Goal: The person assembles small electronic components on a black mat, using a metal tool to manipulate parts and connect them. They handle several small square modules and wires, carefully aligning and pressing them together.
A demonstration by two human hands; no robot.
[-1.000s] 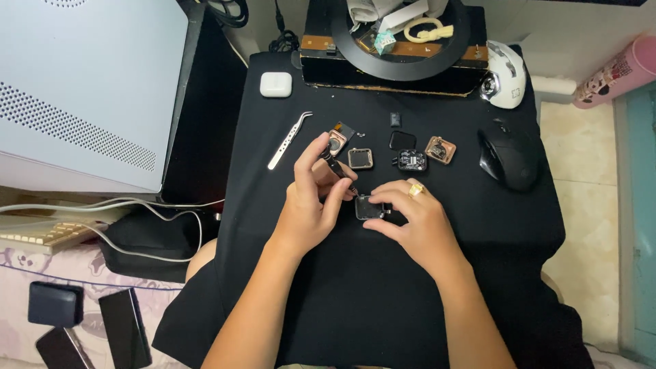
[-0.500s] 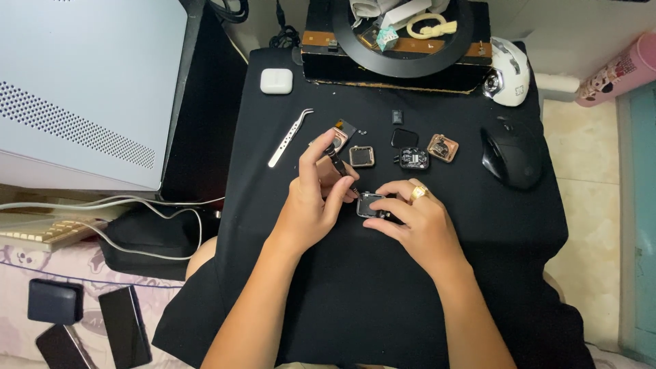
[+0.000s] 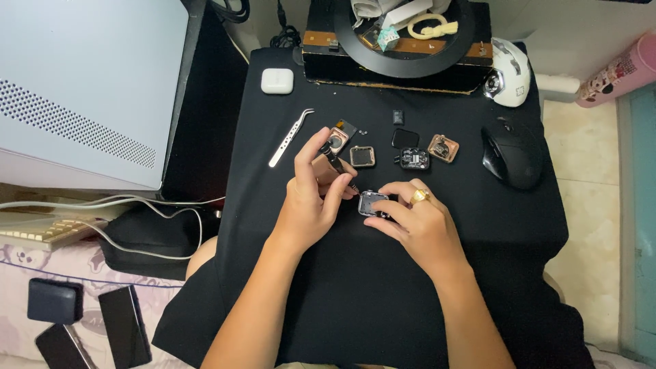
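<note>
Square metal watch case (image 3: 372,203), frame centre, pinched on the black cloth table (image 3: 383,294) by the right hand (image 3: 410,219). Left hand (image 3: 316,198) grips a slim dark tool (image 3: 336,164), tip at the case. Steel tweezers (image 3: 290,137) upper left.

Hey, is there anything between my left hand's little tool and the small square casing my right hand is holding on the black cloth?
Nothing visible does. The left hand holds the slim tool with its tip right at the edge of the square casing, which the right hand pinches on the black cloth. The other small parts lie farther back.
</note>
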